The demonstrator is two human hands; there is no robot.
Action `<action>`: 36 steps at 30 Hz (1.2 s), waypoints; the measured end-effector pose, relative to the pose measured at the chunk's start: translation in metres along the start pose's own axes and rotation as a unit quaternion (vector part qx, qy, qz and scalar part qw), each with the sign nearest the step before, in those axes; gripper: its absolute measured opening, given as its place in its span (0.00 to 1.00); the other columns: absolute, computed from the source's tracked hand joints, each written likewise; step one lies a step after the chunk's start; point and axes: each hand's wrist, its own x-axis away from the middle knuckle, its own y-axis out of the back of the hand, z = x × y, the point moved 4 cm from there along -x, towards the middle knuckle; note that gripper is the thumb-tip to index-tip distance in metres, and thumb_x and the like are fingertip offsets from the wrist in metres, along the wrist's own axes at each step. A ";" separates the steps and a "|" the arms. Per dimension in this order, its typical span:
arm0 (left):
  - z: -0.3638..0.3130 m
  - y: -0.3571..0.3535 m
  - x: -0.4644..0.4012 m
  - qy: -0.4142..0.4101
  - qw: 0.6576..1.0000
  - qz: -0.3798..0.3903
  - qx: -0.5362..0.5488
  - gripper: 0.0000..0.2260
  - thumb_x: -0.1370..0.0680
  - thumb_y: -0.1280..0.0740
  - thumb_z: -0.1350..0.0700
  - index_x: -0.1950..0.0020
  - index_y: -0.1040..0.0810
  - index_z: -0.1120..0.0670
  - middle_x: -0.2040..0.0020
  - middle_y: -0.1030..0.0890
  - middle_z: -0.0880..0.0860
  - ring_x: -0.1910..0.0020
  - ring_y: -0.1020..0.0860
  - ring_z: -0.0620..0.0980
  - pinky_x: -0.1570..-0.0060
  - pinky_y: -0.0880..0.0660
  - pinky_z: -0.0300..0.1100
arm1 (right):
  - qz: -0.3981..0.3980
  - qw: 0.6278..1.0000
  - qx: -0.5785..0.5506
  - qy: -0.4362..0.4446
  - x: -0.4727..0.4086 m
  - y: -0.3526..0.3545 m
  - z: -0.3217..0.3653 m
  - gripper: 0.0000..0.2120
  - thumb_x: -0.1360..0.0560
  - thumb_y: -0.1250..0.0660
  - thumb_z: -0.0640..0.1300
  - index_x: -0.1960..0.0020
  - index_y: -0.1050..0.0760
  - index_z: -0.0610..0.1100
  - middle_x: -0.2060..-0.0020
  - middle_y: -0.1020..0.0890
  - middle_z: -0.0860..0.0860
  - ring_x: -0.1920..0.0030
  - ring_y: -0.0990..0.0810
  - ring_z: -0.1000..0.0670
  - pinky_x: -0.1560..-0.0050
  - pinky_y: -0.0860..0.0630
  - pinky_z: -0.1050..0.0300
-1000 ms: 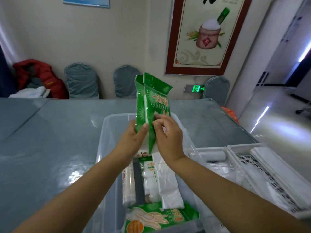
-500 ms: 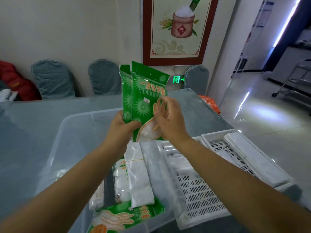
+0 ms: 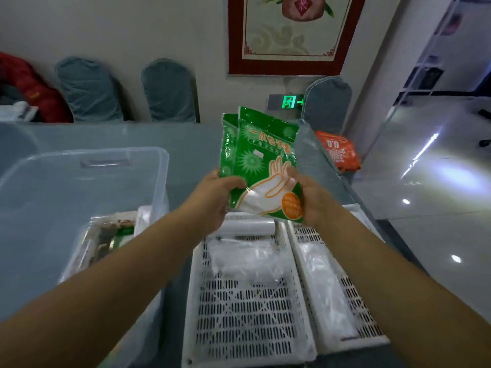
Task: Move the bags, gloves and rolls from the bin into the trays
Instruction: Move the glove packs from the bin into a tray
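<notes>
Table (image 3: 79,136) grey-blue w/ clear bin (image 3: 66,208), white trays (image 3: 244,314); chairs (image 3: 87,91) behind.

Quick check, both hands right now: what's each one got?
Left hand: grip closed on the left edge of the green glove packs.
Right hand: grip closed on the right edge of the same packs, above the white trays.

Banquet hall: covered chairs (image 3: 89,91); long table (image 3: 186,139); exit sign (image 3: 289,101)
</notes>
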 end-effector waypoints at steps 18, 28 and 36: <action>0.125 0.019 -0.102 -0.062 0.576 0.003 -0.815 0.16 0.25 0.37 0.54 0.38 0.28 0.53 0.40 0.25 0.54 0.42 0.27 0.54 0.47 0.30 0.49 | -0.202 0.972 0.075 0.095 -0.040 0.122 0.012 0.07 0.30 0.28 0.35 0.58 0.23 0.45 0.73 0.16 0.53 0.72 0.17 0.52 0.77 0.24 0.59; 0.138 0.018 -0.114 -0.095 0.508 0.009 -0.856 0.15 0.27 0.35 0.55 0.41 0.27 0.55 0.42 0.27 0.55 0.42 0.31 0.55 0.43 0.34 0.47 | -0.201 0.969 0.096 0.105 -0.041 0.143 0.005 0.08 0.31 0.28 0.36 0.54 0.21 0.45 0.63 0.15 0.49 0.65 0.16 0.49 0.70 0.20 0.56; 0.113 0.011 -0.055 -0.250 0.546 -0.163 -0.783 0.17 0.33 0.27 0.58 0.47 0.26 0.54 0.50 0.20 0.54 0.51 0.25 0.56 0.48 0.31 0.49 | -0.195 0.969 0.083 0.127 -0.041 0.128 0.022 0.08 0.31 0.28 0.35 0.55 0.22 0.45 0.67 0.15 0.52 0.67 0.16 0.50 0.70 0.21 0.56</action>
